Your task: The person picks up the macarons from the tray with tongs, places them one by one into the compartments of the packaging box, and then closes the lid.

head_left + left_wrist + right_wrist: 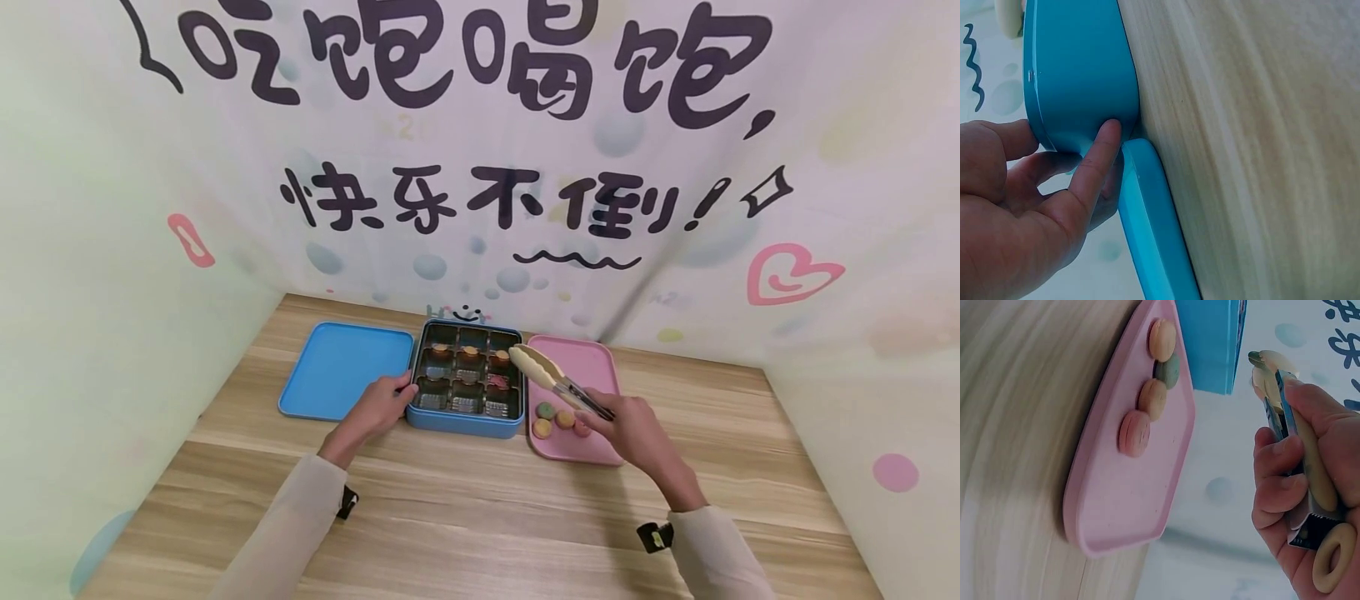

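A blue box (465, 422) holds a clear divided insert, with a few orange-brown and reddish round pieces in its middle compartments. My left hand (378, 406) holds the box at its front left corner, one finger at the rim and another against the wall. In my right hand (633, 429) are tongs with cream tips (536, 367), raised near the box's right edge. The right wrist view shows a small green piece at the tips, too small to identify. Below the tongs, a pink tray (577, 450) carries several macarons (1152, 400), orange, green and pink.
Left of the box lies a blue lid (345, 367), close against it. The wooden table (465, 508) extends in front. A printed wall (480, 275) rises right behind the box, with side walls at both ends.
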`<state>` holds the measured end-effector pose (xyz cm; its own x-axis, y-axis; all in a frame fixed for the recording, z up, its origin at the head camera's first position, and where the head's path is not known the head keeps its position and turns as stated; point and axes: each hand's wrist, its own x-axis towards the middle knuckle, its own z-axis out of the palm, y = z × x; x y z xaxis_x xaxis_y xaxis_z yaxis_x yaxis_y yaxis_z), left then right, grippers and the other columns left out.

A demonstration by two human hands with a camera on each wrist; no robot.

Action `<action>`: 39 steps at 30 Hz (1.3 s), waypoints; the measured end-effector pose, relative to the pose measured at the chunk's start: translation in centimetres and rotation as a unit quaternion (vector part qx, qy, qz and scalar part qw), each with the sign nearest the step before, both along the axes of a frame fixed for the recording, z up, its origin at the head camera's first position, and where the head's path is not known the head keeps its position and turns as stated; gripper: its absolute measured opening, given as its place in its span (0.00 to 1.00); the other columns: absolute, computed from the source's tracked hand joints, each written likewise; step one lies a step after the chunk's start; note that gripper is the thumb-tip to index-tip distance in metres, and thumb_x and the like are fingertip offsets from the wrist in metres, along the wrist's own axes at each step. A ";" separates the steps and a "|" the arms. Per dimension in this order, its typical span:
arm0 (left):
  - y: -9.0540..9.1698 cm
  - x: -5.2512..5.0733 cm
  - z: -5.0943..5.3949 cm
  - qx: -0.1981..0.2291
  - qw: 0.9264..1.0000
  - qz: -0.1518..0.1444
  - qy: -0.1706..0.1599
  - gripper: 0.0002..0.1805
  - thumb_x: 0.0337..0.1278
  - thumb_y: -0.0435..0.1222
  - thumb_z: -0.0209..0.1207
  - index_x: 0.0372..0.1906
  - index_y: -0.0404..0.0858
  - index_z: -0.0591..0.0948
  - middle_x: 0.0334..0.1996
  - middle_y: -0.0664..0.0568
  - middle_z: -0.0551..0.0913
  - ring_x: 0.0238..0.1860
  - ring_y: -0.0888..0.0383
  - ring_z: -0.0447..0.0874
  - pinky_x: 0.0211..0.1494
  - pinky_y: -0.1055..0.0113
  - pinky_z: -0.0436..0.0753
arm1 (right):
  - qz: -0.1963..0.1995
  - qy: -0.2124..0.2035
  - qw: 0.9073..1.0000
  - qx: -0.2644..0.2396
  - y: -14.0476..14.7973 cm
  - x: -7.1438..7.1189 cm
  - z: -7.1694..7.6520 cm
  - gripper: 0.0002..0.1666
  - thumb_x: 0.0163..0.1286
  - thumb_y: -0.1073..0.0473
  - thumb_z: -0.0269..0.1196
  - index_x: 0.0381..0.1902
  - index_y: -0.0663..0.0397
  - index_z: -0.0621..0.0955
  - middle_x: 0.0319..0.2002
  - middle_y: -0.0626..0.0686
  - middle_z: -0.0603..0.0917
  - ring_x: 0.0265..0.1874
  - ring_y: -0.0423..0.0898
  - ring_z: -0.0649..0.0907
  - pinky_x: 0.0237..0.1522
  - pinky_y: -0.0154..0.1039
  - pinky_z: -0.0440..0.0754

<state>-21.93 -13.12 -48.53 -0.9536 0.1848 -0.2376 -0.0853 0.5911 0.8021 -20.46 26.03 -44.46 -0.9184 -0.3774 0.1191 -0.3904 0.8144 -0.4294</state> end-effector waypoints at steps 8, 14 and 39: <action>-0.1 0.1 0.0 -0.006 1.000 -0.010 0.011 0.29 0.79 0.40 0.44 0.76 0.30 0.57 0.72 0.31 0.60 0.14 0.58 0.56 0.35 0.60 0.71 | 0.033 -0.021 0.999 -0.026 -2.7 -0.6 -0.1 0.07 0.70 0.53 0.65 0.44 0.43 0.84 0.20 0.39 0.76 0.19 0.36 0.72 0.24 0.32 0.69; -0.1 0.2 0.0 -0.013 1.000 -0.014 0.015 0.29 0.79 0.40 0.43 0.75 0.29 0.57 0.73 0.32 0.59 0.42 0.39 0.78 0.48 0.56 0.71 | 0.045 0.006 0.999 -0.012 -4.4 -1.0 -0.6 0.14 0.68 0.52 0.67 0.51 0.42 0.85 0.20 0.40 0.73 0.21 0.38 0.71 0.26 0.34 0.68; 0.0 0.0 -0.1 -0.016 1.000 -0.015 0.018 0.29 0.79 0.40 0.44 0.75 0.28 0.58 0.73 0.32 0.59 0.52 0.38 0.75 0.51 0.55 0.70 | 0.060 0.019 0.998 -0.009 -5.9 -1.3 -1.6 0.19 0.67 0.52 0.68 0.55 0.46 0.85 0.22 0.41 0.76 0.24 0.40 0.73 0.31 0.36 0.70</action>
<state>-21.93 -13.15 -48.59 -0.9556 0.2073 -0.2095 -0.0380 0.6181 0.7852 -21.75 20.17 -46.09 -0.8616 -0.4818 0.1599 -0.5005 0.7536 -0.4260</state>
